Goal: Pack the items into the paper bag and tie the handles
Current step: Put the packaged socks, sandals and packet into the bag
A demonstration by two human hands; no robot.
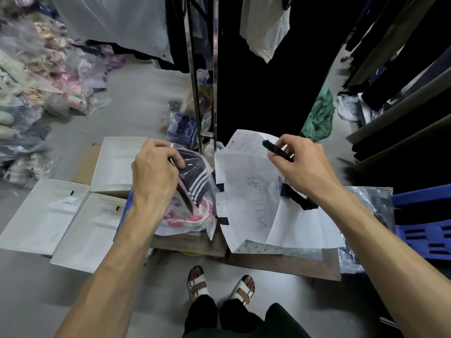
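Note:
A white paper bag (246, 181) with black handles stands open on a low wooden surface (288, 264), its mouth tilted toward me. My right hand (300, 164) holds a black handle (275, 148) at the bag's far upper rim. Another black handle (296, 197) hangs inside under my right wrist. My left hand (156, 176) grips a clear plastic packet (195, 203) of dark striped and pink clothing, just left of the bag's mouth and touching its side.
Three flat white boxes (80, 225) lie on the floor at left. A metal rack (202, 93) with hanging dark clothes stands behind. Piles of bagged garments (36, 81) fill the far left. A blue crate (424, 220) sits at right, a plastic-wrapped item (371, 198) beside it.

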